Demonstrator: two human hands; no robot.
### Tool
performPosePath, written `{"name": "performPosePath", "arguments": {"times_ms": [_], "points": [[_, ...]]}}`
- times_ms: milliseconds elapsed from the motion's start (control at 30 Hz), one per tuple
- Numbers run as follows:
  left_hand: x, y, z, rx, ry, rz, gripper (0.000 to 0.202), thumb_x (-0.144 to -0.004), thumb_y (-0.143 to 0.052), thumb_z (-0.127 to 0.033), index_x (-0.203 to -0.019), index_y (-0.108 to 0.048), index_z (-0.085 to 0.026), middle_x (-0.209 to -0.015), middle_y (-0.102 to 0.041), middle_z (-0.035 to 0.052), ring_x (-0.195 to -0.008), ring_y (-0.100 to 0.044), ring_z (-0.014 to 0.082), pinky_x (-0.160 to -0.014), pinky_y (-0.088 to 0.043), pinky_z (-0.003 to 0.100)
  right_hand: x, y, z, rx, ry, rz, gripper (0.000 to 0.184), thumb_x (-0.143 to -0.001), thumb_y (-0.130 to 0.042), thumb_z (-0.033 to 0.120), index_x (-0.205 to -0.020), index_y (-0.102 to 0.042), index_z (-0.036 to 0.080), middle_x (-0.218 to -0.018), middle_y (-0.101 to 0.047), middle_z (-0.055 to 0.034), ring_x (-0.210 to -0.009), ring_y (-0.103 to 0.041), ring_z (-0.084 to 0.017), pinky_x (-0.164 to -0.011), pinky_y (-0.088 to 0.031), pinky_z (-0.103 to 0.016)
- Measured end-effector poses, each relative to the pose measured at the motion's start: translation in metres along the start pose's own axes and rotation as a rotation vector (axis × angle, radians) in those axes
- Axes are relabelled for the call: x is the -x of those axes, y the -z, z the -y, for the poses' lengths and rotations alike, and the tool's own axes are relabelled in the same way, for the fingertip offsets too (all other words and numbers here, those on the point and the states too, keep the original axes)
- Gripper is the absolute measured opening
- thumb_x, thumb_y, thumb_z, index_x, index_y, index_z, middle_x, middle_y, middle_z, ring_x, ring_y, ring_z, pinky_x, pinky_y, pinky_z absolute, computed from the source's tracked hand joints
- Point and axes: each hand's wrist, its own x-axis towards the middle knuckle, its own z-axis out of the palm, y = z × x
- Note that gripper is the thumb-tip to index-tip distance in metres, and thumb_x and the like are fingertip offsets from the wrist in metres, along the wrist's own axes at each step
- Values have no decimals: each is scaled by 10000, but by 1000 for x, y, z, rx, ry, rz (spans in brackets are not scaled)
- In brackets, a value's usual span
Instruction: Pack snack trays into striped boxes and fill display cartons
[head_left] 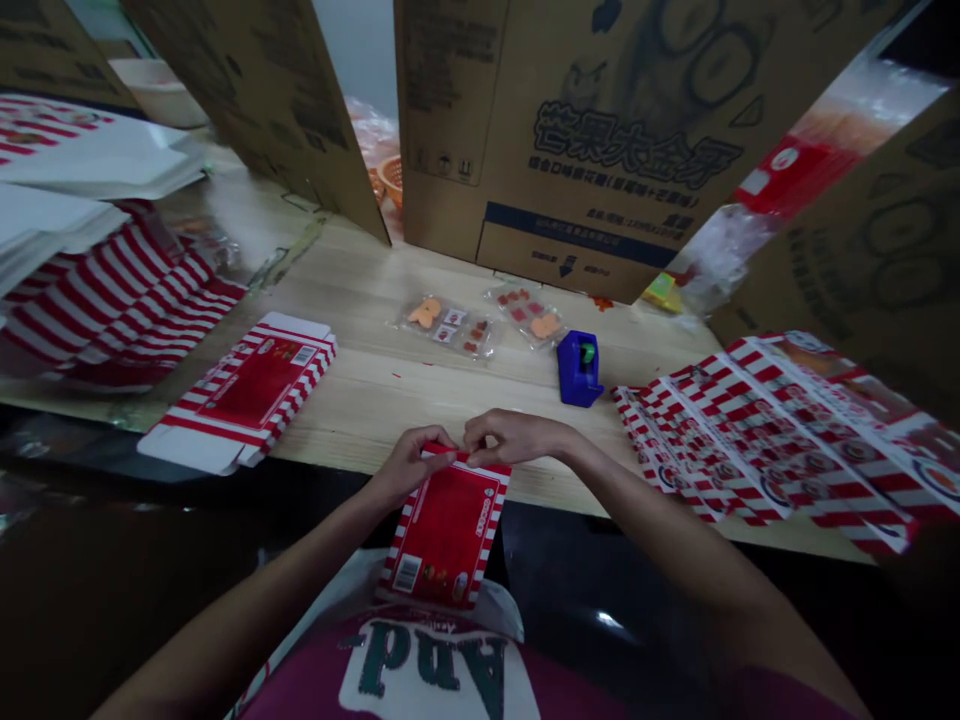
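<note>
In front of my chest I hold a flat red-and-white striped paper carton [446, 535], its printed red panel and barcode facing me. My left hand [409, 465] pinches its top edge, and my right hand [514, 437] grips the same edge close beside it. The carton's lower end rests against my shirt. Just beyond my hands, a second striped carton [244, 390] lies flat on the wooden table [360, 300]. A blue tape dispenser [581, 368] stands beyond my right hand.
Clear packets of orange and red pieces [446, 327] lie on the table. A fanned stack of printed flat cartons [780, 440] sits at right, with striped and white stacks [112, 290] at left. Large cardboard boxes [585, 130] stand along the far edge.
</note>
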Motion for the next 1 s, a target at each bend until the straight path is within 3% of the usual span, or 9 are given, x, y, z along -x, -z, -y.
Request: {"name": "performPosePath", "arguments": {"times_ms": [100,200,333,400,533,633,767,867,1000], "points": [[1,1,-4,-12,-28,-23,169,-726,-699,-307,-729,-654,-144,-719,-631,13,-703,-555,144,-676,-403,246,-16,-1,6,254,-51,16,195,-756,-668,230,-583,-615,155,-506,-458,62,-515,-368,-79,-526,-247,-219],[4,2,-9,-19,-27,-40,160,-726,-695,-297,-709,-648,-146,-704,-630,12,-697,-555,143,-673,-398,246,-20,-5,6,375,-115,-41,270,-712,-737,313,-538,-590,169,-504,-473,38,-526,-384,-97,-538,-241,-236],[7,3,-11,-7,-10,-30,179,-730,-691,-319,-713,-635,-150,-702,-620,10,-692,-548,146,-668,-396,249,-16,-5,4,302,-171,-197,321,-610,-815,405,-780,-668,176,-658,-602,-3,-594,-484,-130,-562,-292,-233],[8,3,-12,-14,-18,-18,183,-737,-687,-327,-732,-634,-153,-721,-619,11,-709,-548,150,-677,-398,250,-14,-3,-2,150,-175,-172,400,-607,-812,442,-856,-664,167,-675,-614,4,-594,-499,-126,-552,-311,-223],[12,3,-18,-27,-62,33,163,-759,-675,-319,-776,-654,-158,-773,-613,15,-760,-553,158,-706,-404,255,-13,-11,-23,-407,-179,142,362,-694,-729,486,-680,-618,142,-566,-542,55,-509,-446,-74,-488,-306,-190],[16,2,-20,-18,-82,63,146,-768,-674,-306,-778,-669,-160,-770,-596,9,-753,-543,149,-702,-395,251,-13,-32,-36,-848,-254,167,410,-590,-788,487,-732,-629,136,-585,-565,59,-482,-465,-68,-470,-339,-185],[20,6,-24,33,-53,48,143,-759,-692,-302,-796,-682,-164,-781,-609,12,-751,-556,151,-697,-407,254,-10,-50,-41,-1086,-320,-30,403,-546,-815,462,-703,-628,142,-546,-549,55,-433,-438,-62,-420,-315,-182],[23,12,-48,69,-51,-19,143,-742,-715,-286,-792,-678,-157,-774,-617,14,-723,-564,151,-665,-425,251,0,-38,-39,-1047,-280,-271,403,-603,-792,490,-772,-661,149,-639,-609,12,-507,-502,-85,-467,-365,-190],[31,15,-104,-125,-348,-198,123,-784,-688,-230,-892,-688,-172,-834,-626,31,-780,-592,172,-693,-461,274,32,-16,-35,-968,-145,-788,358,-687,-746,508,-841,-672,193,-790,-648,-39,-675,-595,-152,-639,-476,-269]]}}
